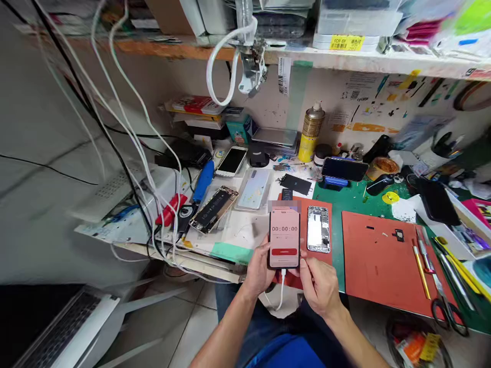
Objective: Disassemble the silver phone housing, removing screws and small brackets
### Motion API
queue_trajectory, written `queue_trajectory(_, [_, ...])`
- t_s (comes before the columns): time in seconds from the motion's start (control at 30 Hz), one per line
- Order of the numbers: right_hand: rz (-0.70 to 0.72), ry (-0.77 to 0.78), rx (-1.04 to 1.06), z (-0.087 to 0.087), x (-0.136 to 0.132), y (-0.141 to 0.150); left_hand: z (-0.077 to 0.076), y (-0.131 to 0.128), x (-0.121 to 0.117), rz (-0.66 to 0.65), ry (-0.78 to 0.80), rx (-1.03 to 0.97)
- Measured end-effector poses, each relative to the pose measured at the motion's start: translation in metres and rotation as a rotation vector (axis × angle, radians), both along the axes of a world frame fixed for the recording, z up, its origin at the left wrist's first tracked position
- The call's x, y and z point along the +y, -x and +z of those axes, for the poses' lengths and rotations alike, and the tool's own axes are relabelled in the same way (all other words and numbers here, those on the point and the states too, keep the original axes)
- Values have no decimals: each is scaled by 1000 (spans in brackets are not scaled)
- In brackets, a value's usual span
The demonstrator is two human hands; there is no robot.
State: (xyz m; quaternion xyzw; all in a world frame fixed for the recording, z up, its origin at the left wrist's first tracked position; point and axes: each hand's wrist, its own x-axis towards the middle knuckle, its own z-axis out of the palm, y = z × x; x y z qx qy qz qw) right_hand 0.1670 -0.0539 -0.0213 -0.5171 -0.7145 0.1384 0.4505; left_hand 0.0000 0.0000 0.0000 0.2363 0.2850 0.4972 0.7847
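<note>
A smartphone [284,237] is held upright over the front edge of the bench, its lit screen showing a timer at 00:00:00 and a red button. My left hand [259,271] wraps round its left side and lower back. At the lower right corner, my right hand [320,283] has curled fingers that grip the phone's edge; part of them is hidden behind it. A white charging cable [283,289] is plugged into the phone's bottom and hangs down. Just to the right, an opened phone frame [318,230] with exposed inner parts lies on a red mat [326,204].
On the right, a second red mat [368,266] carries small parts, tweezers and scissors [447,309]. Left of my hands lie an opened phone [214,209], a boxed phone back [253,189] and hanging white cables [141,153]. A yellow spray can [310,134] stands behind, under a shelf [345,59].
</note>
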Motion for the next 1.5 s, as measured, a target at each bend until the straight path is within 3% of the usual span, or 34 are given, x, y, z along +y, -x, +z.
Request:
queue_trajectory(0.3, [-4,14,24,4,-1,-1,4,1,0,-13,22,5])
queue_trajectory(0.5, [-131,42,130,18,-3,4,5,-2,-1,34,53,46])
queue_trajectory(0.57, [-152,152,252,28,-2,10,8,-3,0,81,57,78])
queue_trajectory(0.73, [-88,692,911,54,20,26,30,4,5,116,53,214])
queue_trajectory(0.87, [37,790,1077,78,49,38,47,23,16,49,29,374])
queue_trajectory(0.97, [196,817,1142,94,68,45,52,42,30,-15,-72,661])
queue_trajectory(1.1, [264,777,1085,106,89,55,58,56,49,-72,-237,1144])
queue_trajectory(1.27, [235,723,836,110,104,61,73,49,61,-61,-299,1732])
queue_trajectory(1.37, [133,649,589,107,103,47,80,42,74,-68,-249,1846])
queue_trajectory(1.5, [-150,498,273,89,81,11,81,32,101,-40,-184,2050])
